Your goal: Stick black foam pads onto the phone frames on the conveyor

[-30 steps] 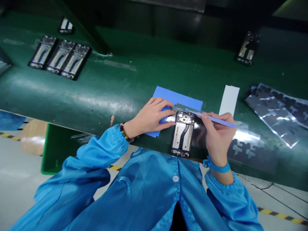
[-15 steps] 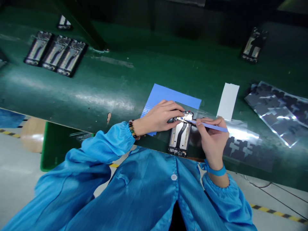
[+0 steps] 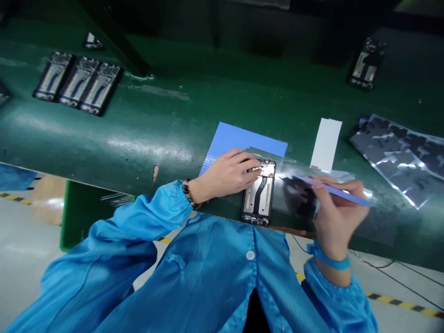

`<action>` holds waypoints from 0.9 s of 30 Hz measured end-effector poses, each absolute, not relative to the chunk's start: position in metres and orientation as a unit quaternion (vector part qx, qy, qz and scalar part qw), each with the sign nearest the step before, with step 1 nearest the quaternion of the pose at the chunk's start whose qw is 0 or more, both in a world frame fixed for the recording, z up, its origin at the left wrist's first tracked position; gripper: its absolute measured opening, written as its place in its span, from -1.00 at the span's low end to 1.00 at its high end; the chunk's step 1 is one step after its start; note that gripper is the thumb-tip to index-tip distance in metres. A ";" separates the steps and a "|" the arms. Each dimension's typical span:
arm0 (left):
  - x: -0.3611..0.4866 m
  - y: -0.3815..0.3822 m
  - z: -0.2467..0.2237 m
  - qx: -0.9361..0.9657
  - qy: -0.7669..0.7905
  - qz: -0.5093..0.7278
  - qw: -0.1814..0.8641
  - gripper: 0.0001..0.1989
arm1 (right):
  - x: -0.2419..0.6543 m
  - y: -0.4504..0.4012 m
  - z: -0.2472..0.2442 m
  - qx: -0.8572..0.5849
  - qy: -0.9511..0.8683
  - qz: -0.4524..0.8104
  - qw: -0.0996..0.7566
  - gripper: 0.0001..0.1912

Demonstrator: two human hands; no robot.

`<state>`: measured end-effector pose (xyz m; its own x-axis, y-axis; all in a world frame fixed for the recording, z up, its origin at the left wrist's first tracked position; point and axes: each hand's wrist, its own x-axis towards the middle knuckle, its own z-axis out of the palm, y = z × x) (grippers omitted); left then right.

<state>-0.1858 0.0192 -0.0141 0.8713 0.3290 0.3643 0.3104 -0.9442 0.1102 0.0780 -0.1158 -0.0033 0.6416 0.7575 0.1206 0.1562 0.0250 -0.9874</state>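
An opened smartphone (image 3: 264, 194) lies near the table's front edge, its circuit board, pale inner plate and dark flex cable exposed. My left hand (image 3: 231, 175) comes over its upper left side, fingers curled against the edge and fingertips near the board. To the right of the phone, my right hand (image 3: 342, 208) pinches slim blue tweezers (image 3: 336, 190), blurred by motion, their pointed tip aimed left and apart from the phone. Beneath them lies a clear sheet with dark cut-out stickers (image 3: 305, 199), partly covered by the hand.
A blue sheet (image 3: 243, 134) lies behind the phone and a white strip (image 3: 326, 143) to its right. More sticker sheets (image 3: 398, 157) are at far right. Several opened phones (image 3: 78, 85) sit at left, another (image 3: 367, 64) at back right. A green bin (image 3: 79, 217) stands below the front edge.
My right hand has moved right with the tweezers, away from the phone's board to above the sticker sheet. My left hand stays at the phone's upper left side.
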 end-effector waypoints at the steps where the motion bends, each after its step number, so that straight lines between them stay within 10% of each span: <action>1: -0.186 0.018 -0.015 0.967 0.159 0.200 0.016 -0.86 | 0.088 -0.123 -0.003 -0.667 -0.324 0.216 0.635 -0.57; 20: -0.106 -0.032 -0.006 0.982 0.026 0.139 0.124 -0.49 | 0.127 -0.182 -0.011 -0.743 -0.259 0.232 0.572 -0.51; 27: -0.120 -0.022 -0.003 0.976 0.026 0.151 0.154 -0.52 | 0.120 -0.160 -0.009 -0.648 -0.223 0.224 0.693 -0.58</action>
<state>-0.1198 -0.0216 -0.0027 0.9528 0.0972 0.2877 0.0041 -0.9514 0.3079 0.1203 -0.1598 -0.0094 0.8005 0.5991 0.0191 -0.0210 0.0600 -0.9980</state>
